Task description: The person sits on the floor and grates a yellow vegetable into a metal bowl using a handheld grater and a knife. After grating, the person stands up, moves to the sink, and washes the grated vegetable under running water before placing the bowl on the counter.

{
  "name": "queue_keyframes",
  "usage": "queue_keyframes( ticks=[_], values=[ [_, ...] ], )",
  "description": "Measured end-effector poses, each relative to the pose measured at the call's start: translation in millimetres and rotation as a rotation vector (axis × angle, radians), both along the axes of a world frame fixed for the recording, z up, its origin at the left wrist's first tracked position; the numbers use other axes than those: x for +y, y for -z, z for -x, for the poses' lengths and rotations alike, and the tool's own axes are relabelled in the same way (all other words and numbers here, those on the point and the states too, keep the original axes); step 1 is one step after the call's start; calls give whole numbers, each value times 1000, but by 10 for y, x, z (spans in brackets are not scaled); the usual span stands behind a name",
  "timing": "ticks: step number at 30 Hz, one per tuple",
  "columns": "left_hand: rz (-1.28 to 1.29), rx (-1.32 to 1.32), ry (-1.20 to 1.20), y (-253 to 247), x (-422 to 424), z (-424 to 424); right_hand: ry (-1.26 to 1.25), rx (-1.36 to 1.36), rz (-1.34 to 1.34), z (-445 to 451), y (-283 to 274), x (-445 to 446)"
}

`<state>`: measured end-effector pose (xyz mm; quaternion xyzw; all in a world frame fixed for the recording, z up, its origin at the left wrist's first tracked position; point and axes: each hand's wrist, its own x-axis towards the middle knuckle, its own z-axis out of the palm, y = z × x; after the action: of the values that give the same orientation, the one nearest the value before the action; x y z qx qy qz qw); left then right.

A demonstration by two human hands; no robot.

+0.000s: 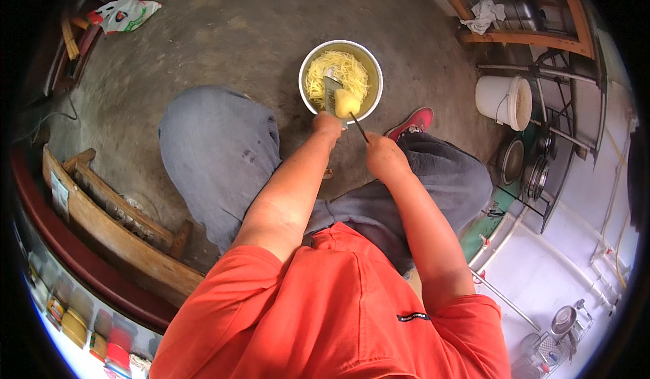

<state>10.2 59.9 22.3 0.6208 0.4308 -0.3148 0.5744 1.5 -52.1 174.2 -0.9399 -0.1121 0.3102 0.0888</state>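
Note:
A round metal basin (378,94) stands on the floor in front of me and holds a heap of pale yellow shreds (354,66). My left hand (327,125) grips the near end of a flat metal grater (331,90), which slopes down into the basin. Against the grater's right side rests a peeled yellow potato (347,103). A thin dark stick-like tool (359,127) meets the potato, and my right hand (387,158) is closed around its other end. Whether the tool is a fork or a skewer cannot be made out.
Low wooden bench (117,221) at left. A white bucket (500,102) and metal pans (537,176) are by the rack at right. Upper left, a plastic bag (127,14) lies beside wooden sticks (69,38). My red shoe (414,122) is right of the basin.

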Motion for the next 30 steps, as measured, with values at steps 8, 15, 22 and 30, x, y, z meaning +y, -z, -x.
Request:
queue_keyframes(
  ticks=[8, 15, 22, 30],
  values=[
    [-83, -39, 287, -175, 84, -76, 212, 62, 101, -591, 576, 515],
    [-5, -35, -70, -153, 112, -32, -62, -8, 18, -271, 60, 143],
    [57, -58, -183, 45, 129, 4, 5, 84, 106, -249, 98, 316],
    [36, 3, 40, -407, 295, -194, 231, 111, 60, -567, 413, 619]
  ],
)
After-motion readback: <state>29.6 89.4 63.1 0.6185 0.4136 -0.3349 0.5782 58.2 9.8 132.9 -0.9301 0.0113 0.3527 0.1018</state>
